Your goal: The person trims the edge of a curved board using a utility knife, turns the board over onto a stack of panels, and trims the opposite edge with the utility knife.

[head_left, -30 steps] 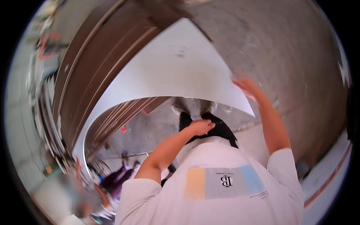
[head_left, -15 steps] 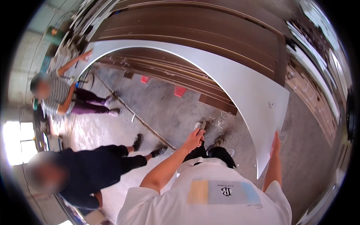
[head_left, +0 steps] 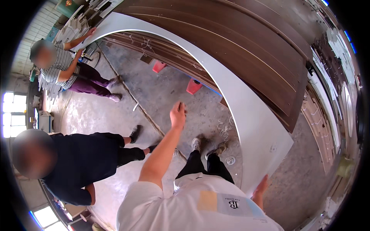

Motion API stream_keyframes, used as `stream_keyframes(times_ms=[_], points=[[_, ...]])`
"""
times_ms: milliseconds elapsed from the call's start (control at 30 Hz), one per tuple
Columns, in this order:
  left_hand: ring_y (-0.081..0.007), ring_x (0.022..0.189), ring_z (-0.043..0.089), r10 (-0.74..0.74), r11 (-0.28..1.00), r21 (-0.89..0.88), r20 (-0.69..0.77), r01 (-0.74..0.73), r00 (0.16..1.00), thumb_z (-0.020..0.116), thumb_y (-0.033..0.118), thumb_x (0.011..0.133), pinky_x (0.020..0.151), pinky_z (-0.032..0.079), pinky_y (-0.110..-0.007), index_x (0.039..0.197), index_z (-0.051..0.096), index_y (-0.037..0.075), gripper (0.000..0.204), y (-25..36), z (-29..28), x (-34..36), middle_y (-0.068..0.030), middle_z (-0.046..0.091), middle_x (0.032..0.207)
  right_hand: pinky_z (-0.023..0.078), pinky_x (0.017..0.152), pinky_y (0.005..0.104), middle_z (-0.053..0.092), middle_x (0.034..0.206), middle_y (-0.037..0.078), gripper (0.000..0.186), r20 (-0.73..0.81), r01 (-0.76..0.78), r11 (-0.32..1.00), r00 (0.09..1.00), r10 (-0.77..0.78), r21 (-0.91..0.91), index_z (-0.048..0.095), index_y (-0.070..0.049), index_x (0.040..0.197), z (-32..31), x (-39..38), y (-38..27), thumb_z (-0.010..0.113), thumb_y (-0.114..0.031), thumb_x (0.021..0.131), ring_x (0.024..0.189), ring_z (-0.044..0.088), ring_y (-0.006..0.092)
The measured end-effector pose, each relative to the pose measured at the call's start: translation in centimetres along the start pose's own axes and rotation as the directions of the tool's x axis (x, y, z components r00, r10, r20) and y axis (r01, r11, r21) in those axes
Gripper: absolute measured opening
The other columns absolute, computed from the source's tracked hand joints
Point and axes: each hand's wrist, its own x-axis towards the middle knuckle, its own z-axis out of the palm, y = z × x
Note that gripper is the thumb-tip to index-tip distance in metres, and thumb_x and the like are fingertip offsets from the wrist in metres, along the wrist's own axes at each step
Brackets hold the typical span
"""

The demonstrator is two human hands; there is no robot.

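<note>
A large white panel with a curved inner edge arches from the far left to my right side. My right hand grips its near end at the outer edge, the fingers partly hidden by the panel. My left hand is held out over the floor as a closed fist, apart from the panel; what it holds, if anything, is hidden. At the far left, a person in a striped shirt has hands at the panel's other end.
Stacked brown boards lie behind the panel, with red supports below them. A person in dark clothes stands at left. A groove crosses the concrete floor. Curled strips lie near my feet; long strips are stacked at right.
My left hand has moved forward and left; the small flat tool seen in it before no longer shows. The panel's near end and my right hand have come closer to my body.
</note>
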Motion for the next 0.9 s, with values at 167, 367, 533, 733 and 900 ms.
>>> stream_keyframes(times_ms=[167, 367, 533, 733, 900], points=[[-0.0134, 0.068, 0.061, 0.334, 0.935, 0.153, -0.07, -0.32, 0.94, 0.061, 0.021, 0.106, 0.06, 0.049, -0.032, 0.111, 0.07, 0.004, 0.02, 1.2, -0.6, 14.3, -0.0046, 0.068, 0.085, 0.042, 0.117, 0.0382, 0.056, 0.153, 0.014, 0.068, -0.057, -0.016, 0.999, 0.998, 0.018, 0.045, 0.048, 0.002, 0.155, -0.2, -5.5, 5.0, 0.047, -0.049, 0.111, 0.137, 0.055, 0.026], [-0.0346, 0.092, 0.071, 0.694, 0.701, 0.441, -0.242, -0.561, 0.678, 0.068, 0.017, 0.096, 0.081, 0.055, -0.041, 0.116, 0.075, 0.01, 0.022, 5.0, -0.2, 30.6, -0.013, 0.074, 0.103, 0.042, 0.117, 0.0412, 0.051, 0.158, 0.013, 0.07, -0.08, -0.118, 0.981, 0.988, 0.132, 0.154, 0.044, 0.001, 0.157, 0.9, -11.1, 6.1, 0.045, -0.052, 0.111, 0.14, 0.053, 0.0295], [-0.0347, 0.107, 0.071, 0.651, 0.733, 0.487, -0.299, -0.475, 0.698, 0.07, 0.018, 0.093, 0.09, 0.056, -0.045, 0.121, 0.076, 0.016, 0.028, 9.6, 0.2, 39.4, -0.01, 0.074, 0.118, 0.042, 0.116, 0.0421, 0.052, 0.157, 0.014, 0.072, -0.135, -0.175, 0.981, 0.973, 0.185, 0.086, 0.044, 0.001, 0.156, 2.2, -13.7, 4.6, 0.043, -0.054, 0.11, 0.139, 0.054, 0.0315], [-0.0317, 0.106, 0.072, 0.6, 0.723, 0.609, -0.32, -0.326, 0.734, 0.066, 0.02, 0.094, 0.085, 0.058, -0.047, 0.12, 0.076, 0.024, 0.028, 12.5, 0.5, 43.1, -0.0044, 0.074, 0.12, 0.045, 0.113, 0.0422, 0.056, 0.153, 0.015, 0.078, -0.143, -0.189, 0.98, 0.97, 0.196, 0.06, 0.045, 0.003, 0.155, 1.9, -14.3, 5.1, 0.042, -0.06, 0.109, 0.135, 0.057, 0.0319], [-0.0307, 0.103, 0.072, 0.698, 0.585, 0.667, -0.123, -0.462, 0.706, 0.064, 0.021, 0.095, 0.084, 0.058, -0.046, 0.117, 0.077, 0.022, 0.026, 13.2, 0.7, 41.7, -0.0029, 0.073, 0.119, 0.046, 0.112, 0.0423, 0.056, 0.152, 0.016, 0.082, -0.202, -0.194, 0.981, 0.962, 0.185, -0.023, 0.045, 0.003, 0.155, 2.0, -14.4, 4.7, 0.043, -0.063, 0.107, 0.134, 0.058, 0.0322]])
